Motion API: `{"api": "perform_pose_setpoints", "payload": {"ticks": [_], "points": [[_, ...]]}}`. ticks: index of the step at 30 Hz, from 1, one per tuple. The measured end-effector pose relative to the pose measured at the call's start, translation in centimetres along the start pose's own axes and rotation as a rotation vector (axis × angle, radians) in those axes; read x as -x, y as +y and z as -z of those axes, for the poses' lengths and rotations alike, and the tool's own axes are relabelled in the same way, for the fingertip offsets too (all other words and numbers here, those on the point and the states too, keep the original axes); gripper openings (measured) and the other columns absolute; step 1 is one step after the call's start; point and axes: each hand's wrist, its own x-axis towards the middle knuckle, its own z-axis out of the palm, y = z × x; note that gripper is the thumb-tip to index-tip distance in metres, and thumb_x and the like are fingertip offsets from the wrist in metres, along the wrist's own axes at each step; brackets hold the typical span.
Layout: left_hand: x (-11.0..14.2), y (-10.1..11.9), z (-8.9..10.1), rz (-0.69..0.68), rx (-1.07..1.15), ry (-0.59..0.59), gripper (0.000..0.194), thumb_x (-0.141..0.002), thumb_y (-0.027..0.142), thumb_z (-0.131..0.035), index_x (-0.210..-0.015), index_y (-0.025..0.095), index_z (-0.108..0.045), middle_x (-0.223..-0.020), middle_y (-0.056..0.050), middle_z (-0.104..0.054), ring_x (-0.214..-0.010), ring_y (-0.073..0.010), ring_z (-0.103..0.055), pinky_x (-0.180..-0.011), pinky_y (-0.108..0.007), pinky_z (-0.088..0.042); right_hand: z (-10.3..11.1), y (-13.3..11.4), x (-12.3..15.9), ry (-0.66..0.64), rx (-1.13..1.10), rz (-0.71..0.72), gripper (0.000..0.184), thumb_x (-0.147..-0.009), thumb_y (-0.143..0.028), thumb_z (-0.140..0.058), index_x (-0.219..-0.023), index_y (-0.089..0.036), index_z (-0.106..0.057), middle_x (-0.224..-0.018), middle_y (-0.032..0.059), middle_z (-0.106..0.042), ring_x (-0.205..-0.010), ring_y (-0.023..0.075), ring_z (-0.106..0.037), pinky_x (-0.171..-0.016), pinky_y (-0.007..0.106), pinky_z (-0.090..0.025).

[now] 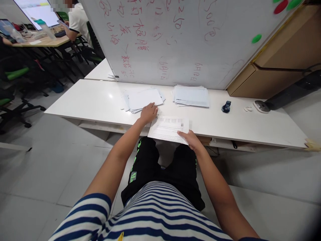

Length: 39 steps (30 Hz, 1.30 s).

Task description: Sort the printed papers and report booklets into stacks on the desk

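A printed white sheet [168, 129] lies at the table's front edge, partly jutting over it. My right hand [192, 139] grips its lower right corner, thumb on top and the other fingers underneath. Flat and palm down, my left hand [149, 113] rests at the sheet's upper left corner, its fingertips at the near edge of a loose stack of white papers [145, 98]. Its fingers are extended; whether they touch the stack I cannot tell. Right of that stack sits a neater pile of pale envelopes [191, 95] with small dark print.
A whiteboard [160, 43] with red handwriting stands behind the white table [82, 97]. To the right are a dark blue object [226, 107], a round white device [261, 106] and cardboard boxes [250, 80]. A person [79, 21] sits at another desk, far left.
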Motion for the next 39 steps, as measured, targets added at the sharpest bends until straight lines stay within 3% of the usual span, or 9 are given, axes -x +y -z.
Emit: {"api": "perform_pose_setpoints", "payload": {"ticks": [7,11,15,20,24,33,39], "points": [[-0.1,0.4,-0.6,-0.019,-0.022,-0.06,0.049,-0.099,0.033,-0.021,-0.138,0.018,-0.047,-0.15,-0.008,-0.04,-0.143,-0.0244,-0.027,-0.116,-0.051,-0.015,0.3,0.8,-0.5,0.038,0.043,0.005,0.044,-0.072,-0.037,-0.074,-0.109,-0.015,-0.068,-0.116,0.0098,-0.069,-0.109,0.0289,-0.065,-0.099,0.045,-0.05],[-0.3,0.4,-0.9,-0.02,-0.016,-0.026,0.049,-0.099,0.032,-0.021,-0.139,0.019,-0.045,-0.151,-0.006,-0.039,-0.145,-0.0233,-0.021,-0.118,-0.05,-0.008,0.4,1.3,-0.7,0.067,0.086,0.002,0.045,-0.071,-0.039,-0.074,-0.109,-0.015,-0.068,-0.118,0.0104,-0.069,-0.11,0.0284,-0.064,-0.102,0.046,-0.047],[-0.6,0.2,-0.3,0.028,0.038,-0.078,0.049,-0.098,0.037,-0.024,-0.137,0.02,-0.049,-0.151,-0.006,-0.039,-0.142,-0.0248,-0.029,-0.116,-0.049,-0.019,0.1,1.1,-0.5,0.05,0.079,-0.002,0.045,-0.071,-0.039,-0.073,-0.108,-0.014,-0.068,-0.119,0.0113,-0.068,-0.111,0.0271,-0.064,-0.102,0.045,-0.046],[-0.8,-0.7,0.9,0.098,0.264,-0.083,0.052,-0.096,0.043,-0.024,-0.136,0.025,-0.051,-0.143,-0.003,-0.051,-0.132,-0.0245,-0.045,-0.108,-0.038,-0.036,0.3,0.7,0.5,0.012,0.042,0.038,0.048,-0.072,-0.041,-0.073,-0.112,-0.016,-0.067,-0.121,0.0099,-0.067,-0.113,0.0265,-0.063,-0.104,0.044,-0.045],[-0.7,-1.1,1.0,0.113,0.337,-0.086,0.055,-0.095,0.047,-0.023,-0.137,0.024,-0.051,-0.144,-0.002,-0.049,-0.134,-0.0239,-0.044,-0.108,-0.036,-0.036,1.6,0.1,2.3,0.048,0.06,0.053,0.05,-0.072,-0.041,-0.074,-0.115,-0.017,-0.065,-0.124,0.0094,-0.065,-0.117,0.0276,-0.06,-0.106,0.046,-0.043],[-0.8,-1.3,0.6,0.097,0.282,-0.07,0.053,-0.095,0.046,-0.024,-0.133,0.024,-0.054,-0.14,-0.003,-0.053,-0.13,-0.0261,-0.047,-0.107,-0.037,-0.036,5.7,-0.5,6.4,0.064,0.123,0.027,0.047,-0.071,-0.047,-0.076,-0.109,-0.02,-0.07,-0.119,0.0089,-0.068,-0.114,0.0323,-0.062,-0.104,0.051,-0.046],[-0.8,-1.0,0.6,0.101,0.429,-0.042,0.048,-0.092,0.052,-0.037,-0.122,0.024,-0.061,-0.135,-0.006,-0.058,-0.128,-0.03,-0.049,-0.106,-0.043,-0.037,7.0,-0.6,8.2,0.077,0.066,0.056,0.053,-0.072,-0.046,-0.077,-0.118,-0.024,-0.065,-0.127,0.0061,-0.064,-0.12,0.0311,-0.058,-0.106,0.051,-0.044]]}}
